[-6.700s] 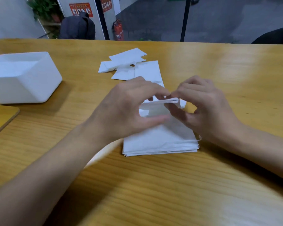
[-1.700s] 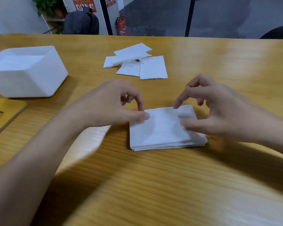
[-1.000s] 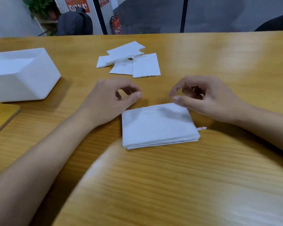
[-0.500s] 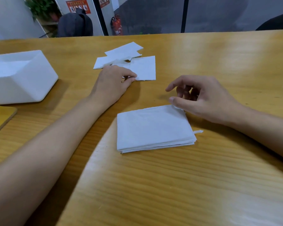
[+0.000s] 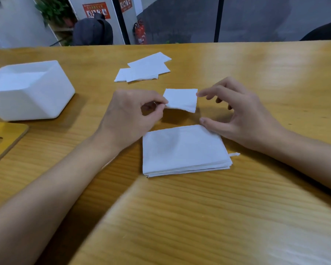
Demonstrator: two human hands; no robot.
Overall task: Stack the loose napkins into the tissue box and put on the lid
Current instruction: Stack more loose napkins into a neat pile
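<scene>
Pinching a napkin (image 5: 182, 100) by its left edge, the left hand (image 5: 128, 113) held it above the counter (image 5: 256, 207), just beyond the napkin stack (image 5: 182, 150). The right hand (image 5: 241, 113) was loosely spread, thumb touching the stack; the tissue box (image 5: 27, 92) sat near the counter's left edge.

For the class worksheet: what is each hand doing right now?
Left hand: pinching one napkin.
Right hand: open, holding nothing.

soft matt paper napkins (image 5: 183, 150) lie on a glossy grained wooden table (image 5: 256, 77) by a smooth white plastic box (image 5: 27, 92).
</scene>
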